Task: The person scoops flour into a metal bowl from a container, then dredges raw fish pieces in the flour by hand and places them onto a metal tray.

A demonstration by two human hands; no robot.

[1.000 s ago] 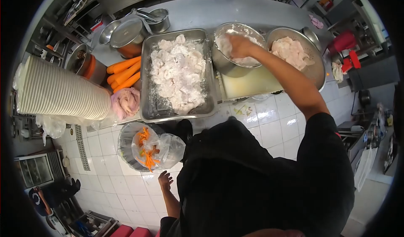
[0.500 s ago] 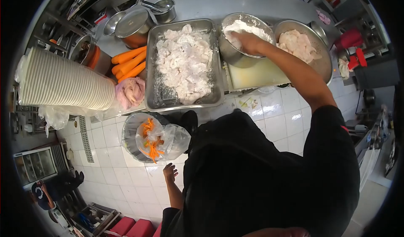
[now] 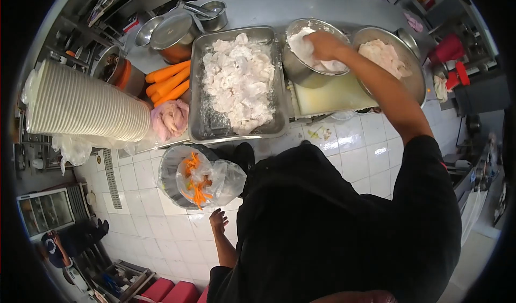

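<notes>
My right hand [image 3: 324, 46] reaches into a deep steel pot of white flour [image 3: 302, 44]. Its fingertips are down in the flour and hidden. Left of the pot [image 3: 305, 77] is a rectangular steel tray [image 3: 236, 137] with a heap of flour-coated pale meat pieces [image 3: 239, 82]. On the right, a wide steel bowl [image 3: 416, 90] contains uncoated pale meat slices [image 3: 382, 55]. My left hand [image 3: 219, 220] hangs low beside my body with nothing in it, its fingers loosely apart, just below a lined bin [image 3: 167, 187].
Whole carrots [image 3: 171, 83], a pink cloth [image 3: 171, 119] and a tall stack of white containers [image 3: 88, 104] stand left of the tray. A cutting board [image 3: 333, 96] lies under the pot's front. Another person [image 3: 70, 244] is at the far lower left.
My right hand has shifted slightly to the right and up within the pot, and the flour surface looks different. My left hand stays hanging; the view has moved slightly.
</notes>
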